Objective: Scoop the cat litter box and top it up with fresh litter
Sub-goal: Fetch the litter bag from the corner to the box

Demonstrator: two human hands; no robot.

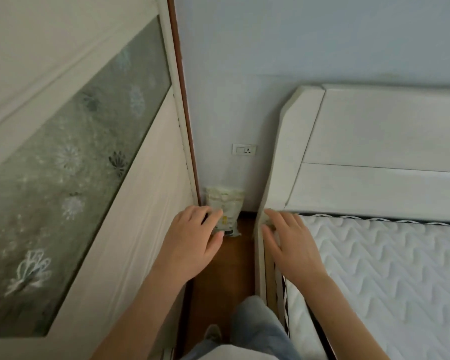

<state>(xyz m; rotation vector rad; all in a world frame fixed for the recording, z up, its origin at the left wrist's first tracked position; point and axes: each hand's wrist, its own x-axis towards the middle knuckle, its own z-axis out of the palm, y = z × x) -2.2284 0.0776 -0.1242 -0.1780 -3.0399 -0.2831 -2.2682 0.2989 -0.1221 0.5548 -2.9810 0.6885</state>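
**Still fetching the litter; box untouched**

We see no litter box or scoop, so scooping and topping-up both appear undone. A pale bag point(225, 211), probably the fresh litter, stands on the floor against the wall, between the wardrobe and the bed frame point(260, 255). Our left hand point(190, 237) reaches just before the bag, fingers relaxed, grasping nothing. Our right hand point(289, 245) rests flat on the bed frame's edge, right of the bag.

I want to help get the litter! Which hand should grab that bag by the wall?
Probably the left hand: it's already reaching at the bag in the gap. The right hand rests on the bed frame.
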